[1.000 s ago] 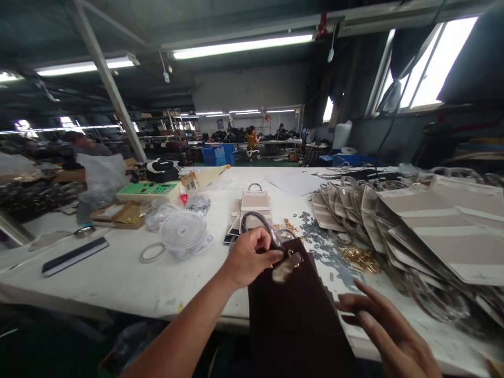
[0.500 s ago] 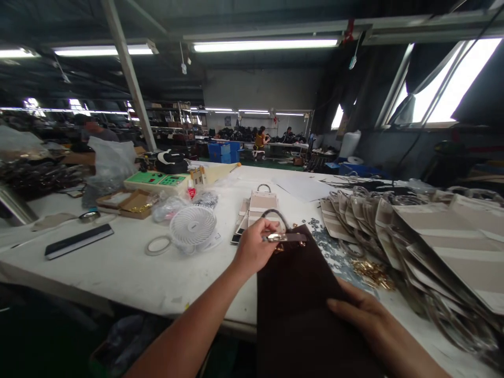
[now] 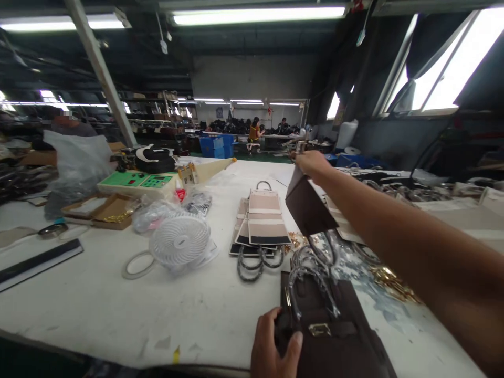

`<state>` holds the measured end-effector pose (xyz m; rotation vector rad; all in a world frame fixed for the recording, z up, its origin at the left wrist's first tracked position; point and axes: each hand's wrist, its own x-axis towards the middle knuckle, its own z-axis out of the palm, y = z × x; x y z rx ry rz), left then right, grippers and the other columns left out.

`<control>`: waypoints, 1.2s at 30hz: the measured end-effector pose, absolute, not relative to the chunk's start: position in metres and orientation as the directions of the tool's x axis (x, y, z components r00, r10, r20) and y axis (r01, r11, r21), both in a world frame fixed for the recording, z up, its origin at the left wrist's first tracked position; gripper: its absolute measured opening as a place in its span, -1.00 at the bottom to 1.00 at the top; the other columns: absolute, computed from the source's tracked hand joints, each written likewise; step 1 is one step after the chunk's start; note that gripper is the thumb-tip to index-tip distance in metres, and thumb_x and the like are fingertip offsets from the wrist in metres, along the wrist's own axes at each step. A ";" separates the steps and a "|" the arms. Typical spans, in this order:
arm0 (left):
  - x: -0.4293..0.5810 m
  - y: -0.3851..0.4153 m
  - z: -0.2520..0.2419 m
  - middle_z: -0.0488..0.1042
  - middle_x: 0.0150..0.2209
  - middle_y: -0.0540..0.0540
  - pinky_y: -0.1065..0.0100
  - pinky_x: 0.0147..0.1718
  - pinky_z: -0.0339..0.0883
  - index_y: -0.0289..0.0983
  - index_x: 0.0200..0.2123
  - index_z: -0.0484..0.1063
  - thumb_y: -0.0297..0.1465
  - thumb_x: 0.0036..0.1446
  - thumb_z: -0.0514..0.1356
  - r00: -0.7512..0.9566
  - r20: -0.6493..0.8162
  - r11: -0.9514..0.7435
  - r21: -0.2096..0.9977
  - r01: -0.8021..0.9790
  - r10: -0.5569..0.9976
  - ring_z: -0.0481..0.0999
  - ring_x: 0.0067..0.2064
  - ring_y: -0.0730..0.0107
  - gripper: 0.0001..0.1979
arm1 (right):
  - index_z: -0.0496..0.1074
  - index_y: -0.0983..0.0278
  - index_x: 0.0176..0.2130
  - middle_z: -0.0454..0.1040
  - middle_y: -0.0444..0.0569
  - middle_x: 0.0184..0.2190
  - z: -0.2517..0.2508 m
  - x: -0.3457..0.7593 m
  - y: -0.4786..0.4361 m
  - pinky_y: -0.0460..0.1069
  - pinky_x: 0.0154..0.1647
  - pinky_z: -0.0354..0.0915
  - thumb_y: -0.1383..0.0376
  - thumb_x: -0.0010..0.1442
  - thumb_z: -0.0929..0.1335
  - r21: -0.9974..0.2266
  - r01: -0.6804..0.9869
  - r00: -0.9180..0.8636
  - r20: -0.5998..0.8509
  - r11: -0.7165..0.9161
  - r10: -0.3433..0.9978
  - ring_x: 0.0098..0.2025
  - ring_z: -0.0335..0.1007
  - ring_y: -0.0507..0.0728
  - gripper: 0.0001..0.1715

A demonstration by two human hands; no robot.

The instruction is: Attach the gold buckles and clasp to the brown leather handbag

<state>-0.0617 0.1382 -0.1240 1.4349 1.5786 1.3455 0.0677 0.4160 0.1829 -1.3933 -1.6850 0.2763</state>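
Note:
At the table's front edge lies a dark brown bag panel (image 3: 331, 352) with a gold clasp on a strap. Black handles (image 3: 311, 286) wrapped in clear plastic rest at its top. My left hand (image 3: 275, 344) is closed around the panel's left side, thumb on top. Raised out over the table, my right hand (image 3: 313, 164) grips the upper edge of another dark brown panel (image 3: 309, 205). This one hangs tilted, and a dark handle shows below it; whether it is attached I cannot tell. Beyond my left hand, beige panels (image 3: 269, 223) with black handles lie stacked.
Small metal parts are scattered right of the stack, near a pile of gold pieces (image 3: 394, 283). More beige panels (image 3: 460, 212) stand along the right. To the left are a white fan (image 3: 180, 239), a tape roll (image 3: 138, 264), a cardboard box (image 3: 114, 212) and a green-topped machine (image 3: 136, 179).
My left hand has left the clasp strap and come down nearer to me. My right hand has gone from the panel's side up and forward, lifting a brown panel. The view has shifted.

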 end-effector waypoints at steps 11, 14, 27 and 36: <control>-0.080 0.133 -0.128 0.60 -0.19 -0.08 0.16 -0.19 0.50 -0.22 0.29 0.33 -0.04 0.05 0.29 -0.202 -0.068 0.122 0.955 0.269 0.977 0.56 -0.31 0.19 -0.24 | 0.64 0.32 -0.03 0.66 0.00 -0.28 0.069 0.117 0.415 0.05 -0.08 0.45 0.10 0.33 0.42 -0.725 0.574 -0.355 0.200 0.382 0.913 -0.21 0.56 0.18 -0.61; -0.081 0.131 -0.130 0.60 -0.29 -0.05 0.20 -0.30 0.50 -0.23 0.28 0.34 0.07 0.03 0.30 -0.134 -0.175 0.197 0.965 0.171 0.975 0.56 -0.37 0.21 -0.18 | 0.66 0.26 -0.08 0.65 -0.08 -0.34 0.043 0.221 0.361 -0.02 -0.22 0.43 0.08 0.31 0.38 -0.626 0.762 -0.121 0.116 0.167 0.986 -0.30 0.55 0.14 -0.62; -0.068 0.124 -0.088 0.62 -0.08 -0.16 0.15 -0.13 0.51 -0.26 0.12 0.45 0.05 -0.07 0.42 -0.171 -0.174 0.201 0.967 0.155 0.970 0.61 -0.15 0.09 -0.23 | 0.62 0.19 0.04 0.62 0.07 -0.02 -0.115 0.369 0.218 0.04 -0.03 0.38 0.14 0.33 0.36 -0.337 0.906 0.293 0.061 -0.257 0.954 -0.02 0.55 0.27 -0.61; -0.051 0.108 -0.076 0.51 -0.06 -0.10 0.24 -0.17 0.42 -0.26 0.26 0.34 -0.17 0.11 0.32 -0.248 0.107 0.006 0.910 0.415 0.963 0.48 -0.24 0.30 -0.33 | 0.63 0.35 -0.21 0.61 0.40 -0.19 -0.105 0.381 0.228 0.28 -0.08 0.32 0.24 0.41 0.26 -0.122 0.976 0.180 -0.030 -0.182 0.983 -0.11 0.57 0.52 -0.60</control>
